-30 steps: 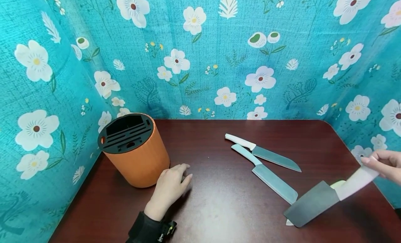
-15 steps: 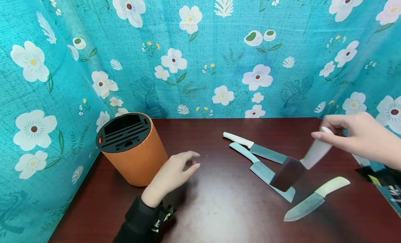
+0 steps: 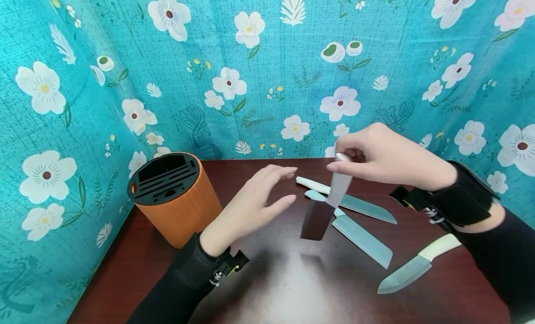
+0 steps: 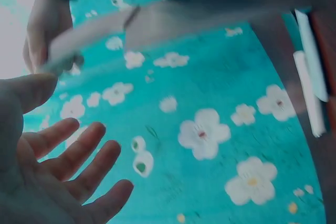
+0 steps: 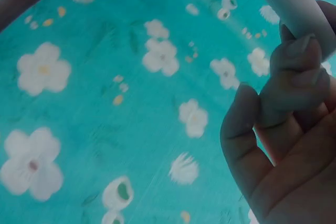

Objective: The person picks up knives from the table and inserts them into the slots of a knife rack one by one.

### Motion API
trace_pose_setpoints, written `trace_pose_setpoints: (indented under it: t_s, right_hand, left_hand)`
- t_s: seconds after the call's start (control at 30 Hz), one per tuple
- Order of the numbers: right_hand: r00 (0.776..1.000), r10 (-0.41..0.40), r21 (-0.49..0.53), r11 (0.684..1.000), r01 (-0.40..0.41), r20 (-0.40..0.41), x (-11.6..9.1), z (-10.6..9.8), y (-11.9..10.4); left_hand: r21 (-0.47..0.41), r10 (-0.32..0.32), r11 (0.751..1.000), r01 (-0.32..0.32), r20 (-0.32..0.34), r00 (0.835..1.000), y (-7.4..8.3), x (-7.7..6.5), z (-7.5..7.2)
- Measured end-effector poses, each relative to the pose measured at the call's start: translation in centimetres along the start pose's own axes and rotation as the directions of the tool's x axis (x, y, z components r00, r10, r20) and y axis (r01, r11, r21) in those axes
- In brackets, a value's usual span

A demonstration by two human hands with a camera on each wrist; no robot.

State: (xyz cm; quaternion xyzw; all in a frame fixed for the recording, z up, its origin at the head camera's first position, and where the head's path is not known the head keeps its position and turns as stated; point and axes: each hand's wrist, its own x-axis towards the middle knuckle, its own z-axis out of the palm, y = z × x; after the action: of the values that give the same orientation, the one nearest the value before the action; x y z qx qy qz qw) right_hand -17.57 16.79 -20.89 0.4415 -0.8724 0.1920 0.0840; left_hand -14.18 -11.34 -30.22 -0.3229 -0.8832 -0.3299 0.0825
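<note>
White-handled cleaver [image 3: 336, 196] is mid-scene in the head view (clock read there, 12 at top), hanging in the right hand [image 3: 376, 152]. Right fingers and thumb pinch the handle near its butt; blade hangs below, looks clear of the tabletop, reflection separate under it. Long axis runs 1 to 7 o'clock, blade end at 7. Left hand [image 3: 252, 201] is empty, fingers spread and loosely bent, thumb apart, at 9 o'clock from the cleaver, near the blade but not touching. Relation that matters, my judgement: cleaver sits between the two hands, right is nearer since it has the handle, blade leans to the left hand's side. Hands apart from each other. Left wrist view has the cleaver blurred; right wrist view crops it to the handle. Knife block [image 3: 196, 212], orange with black slotted top [image 3: 163, 180], farther out at 9 o'clock, past the left hand. White-handled kitchen knife [image 3: 365, 208] at 4 o'clock, pale-blue-handled cleaver [image 3: 363, 240] at 5, partly hidden behind the held one; can't tell if those two touch. Pale-green-handled knife [image 3: 411, 268] farther out, 4 o'clock. Table [image 3: 267, 287] dark reddish; teal floral cloth [image 3: 267, 106] behind at 12.
</note>
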Motion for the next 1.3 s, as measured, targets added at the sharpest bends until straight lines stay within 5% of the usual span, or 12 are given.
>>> trace_pose_setpoints:
  t_s: [0.23, 0.53, 0.8, 1.0, 1.3]
  right_hand:
    - [0.997, -0.075, 0.032, 0.997, 0.074, 0.027, 2.7, 1.4, -1.4]
    - [0.997, -0.081, 0.054, 0.995, 0.081, -0.001, 3.7, 2.8, -3.0]
    - [0.998, -0.055, 0.051, 0.997, 0.056, -0.011, 3.9, 3.2, -3.4]
    - [1.000, 0.007, 0.061, 0.998, -0.006, -0.004, 3.6, 3.1, -3.4]
    - [0.986, 0.166, 0.106, 0.981, -0.163, -0.023, 0.7, 3.8, -1.9]
  left_hand:
    - [-0.083, 0.092, 0.992, -0.095, -0.045, 0.995, 1.8, 1.3, 0.3]
    - [-0.208, 0.046, 0.976, -0.071, -0.120, 0.992, 1.8, 1.9, 1.1]
    - [-0.166, 0.072, 0.980, -0.113, -0.234, 0.970, 1.5, 1.6, 1.5]
    - [-0.115, 0.102, 0.983, -0.144, -0.309, 0.945, 1.5, 1.4, 1.4]
    - [-0.112, -0.007, 0.993, -0.040, -0.391, 0.921, 1.4, 1.4, -0.3]
